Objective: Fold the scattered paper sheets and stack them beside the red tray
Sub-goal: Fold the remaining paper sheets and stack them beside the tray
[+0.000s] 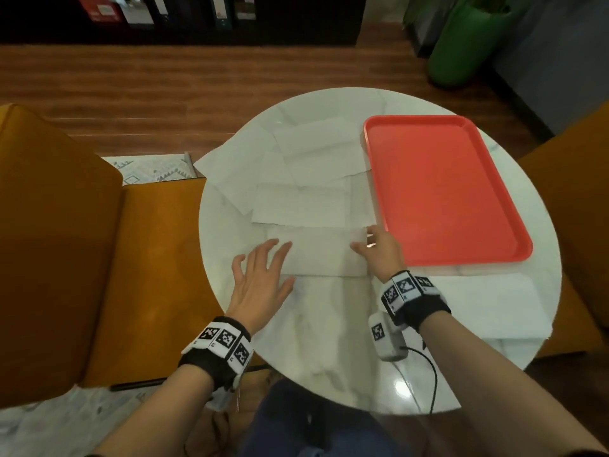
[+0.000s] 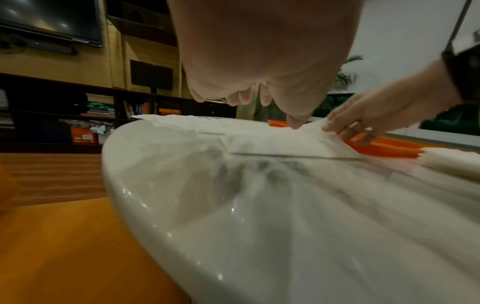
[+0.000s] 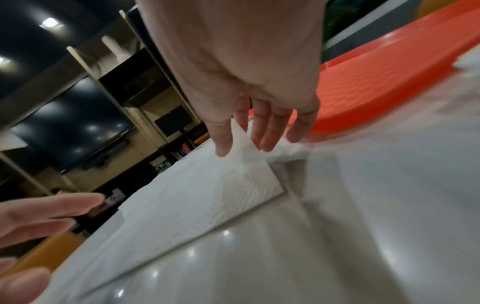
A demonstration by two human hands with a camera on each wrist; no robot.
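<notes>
Centre frame: my right hand (image 1: 379, 250) pinches the folded paper sheet's (image 1: 324, 252) right end; long axis left-right, my left hand (image 1: 260, 278) spread flat at the opposite end.

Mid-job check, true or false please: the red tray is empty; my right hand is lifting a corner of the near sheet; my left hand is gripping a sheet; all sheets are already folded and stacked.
1. The red tray is empty: true.
2. The right hand lifts a corner of the near sheet: true.
3. The left hand grips a sheet: false, its fingers are spread flat.
4. All sheets are folded and stacked: false, loose sheets lie scattered left of the tray.
</notes>
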